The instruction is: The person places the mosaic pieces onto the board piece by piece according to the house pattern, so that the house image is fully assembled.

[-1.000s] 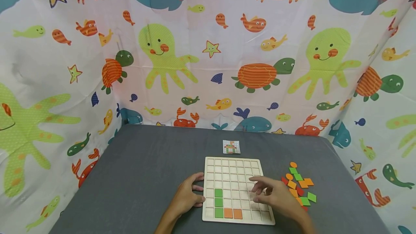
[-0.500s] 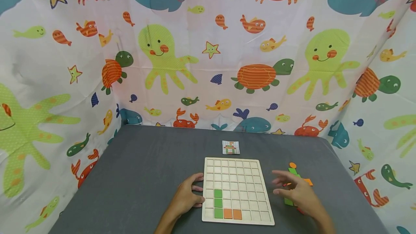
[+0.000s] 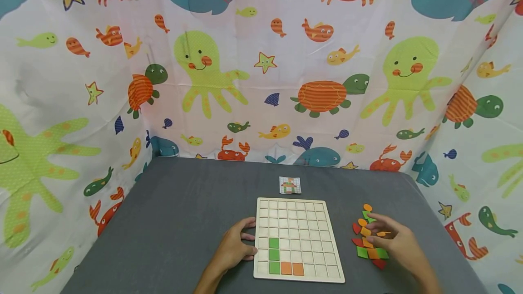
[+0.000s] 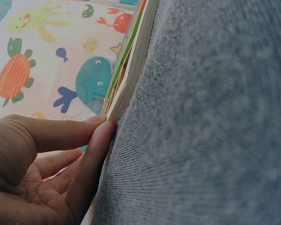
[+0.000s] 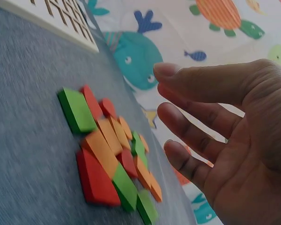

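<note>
My left hand [image 3: 234, 242] rests beside the pale wooden grid board [image 3: 298, 223]. In the left wrist view its thumb and a finger touch the board's edge [image 4: 126, 93]. Green tiles [image 3: 274, 255] stand in a column on the board, with orange tiles [image 3: 292, 269] alongside the lowest one. My right hand [image 3: 402, 242] hovers over the right part of the loose pile of tiles [image 3: 365, 230] and hides some of them. In the right wrist view that hand [image 5: 225, 122] has its thumb and fingers apart, with nothing visible between them.
A small pattern card [image 3: 289, 185] lies beyond the board. Red, green and orange blocks [image 5: 107, 150] lie close together in the pile, some overlapping or tilted. A curtain [image 3: 261, 67] with sea animals surrounds the grey table [image 3: 196, 203].
My right hand has moved right, from above the board to over the loose tiles. My left hand stays at the board's left edge, and the tiles on the board look the same.
</note>
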Tool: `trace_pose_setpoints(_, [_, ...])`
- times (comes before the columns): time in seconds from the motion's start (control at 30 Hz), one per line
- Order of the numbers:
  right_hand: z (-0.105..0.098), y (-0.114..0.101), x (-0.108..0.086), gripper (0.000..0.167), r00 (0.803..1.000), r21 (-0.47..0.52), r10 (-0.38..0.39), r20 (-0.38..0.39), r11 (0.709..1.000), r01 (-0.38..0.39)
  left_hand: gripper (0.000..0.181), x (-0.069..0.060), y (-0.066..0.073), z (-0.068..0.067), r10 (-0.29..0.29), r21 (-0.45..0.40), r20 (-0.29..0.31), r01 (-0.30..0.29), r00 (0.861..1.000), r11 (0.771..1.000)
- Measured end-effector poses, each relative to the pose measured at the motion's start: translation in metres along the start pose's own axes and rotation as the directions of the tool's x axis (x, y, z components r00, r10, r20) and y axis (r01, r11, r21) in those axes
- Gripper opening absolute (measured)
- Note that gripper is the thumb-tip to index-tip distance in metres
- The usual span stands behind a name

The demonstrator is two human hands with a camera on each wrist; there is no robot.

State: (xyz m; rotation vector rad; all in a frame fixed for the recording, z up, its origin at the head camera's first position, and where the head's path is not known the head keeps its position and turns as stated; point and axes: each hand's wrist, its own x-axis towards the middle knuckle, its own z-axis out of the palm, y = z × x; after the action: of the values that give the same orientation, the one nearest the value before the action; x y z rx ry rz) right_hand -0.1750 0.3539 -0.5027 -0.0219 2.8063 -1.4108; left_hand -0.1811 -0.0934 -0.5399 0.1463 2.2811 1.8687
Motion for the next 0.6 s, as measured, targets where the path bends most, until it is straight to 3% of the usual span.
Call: trace_pose_setpoints(0.6, [-0.027,0.038,0.000,0.069,0.996,-0.103,0.092,-0.005,0.990,-0.092,0.084,0.000,0.000,0.000,0.000,0.014,-0.001,0.000,1.000,1.000])
